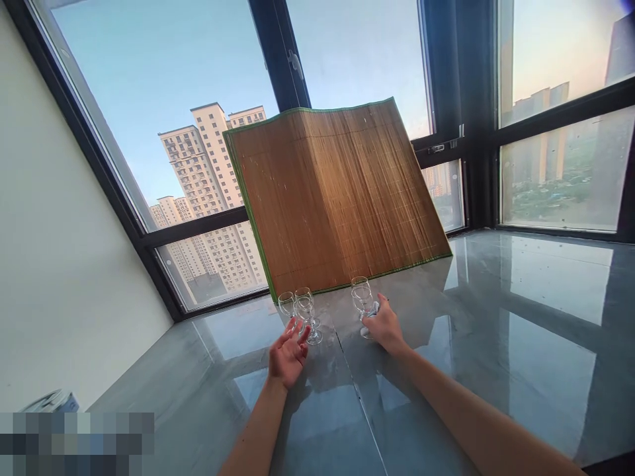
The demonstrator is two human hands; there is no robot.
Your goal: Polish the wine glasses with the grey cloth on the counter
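Note:
Three clear wine glasses (303, 307) stand close together on the glossy grey surface, to the left of the seam. My left hand (288, 356) is just in front of them, palm turned partly up, its fingers loosely bent and apart; I see nothing held in it. The fingers overlap the lower parts of these glasses, so contact is unclear. Two more wine glasses (362, 301) stand upright, one behind the other, right of the seam. My right hand (385, 325) is at the nearer one, thumb against its stem and forefinger raised beside the bowl. A small bluish-white patch shows between thumb and forefinger.
Behind the glasses, a brown bamboo mat (342, 198) with green edging leans against the dark window frame (278, 53). The grey tiled surface (520, 370) is shiny and reflects the windows. A white wall (64, 218) rises on the left. A blurred object lies at lower left.

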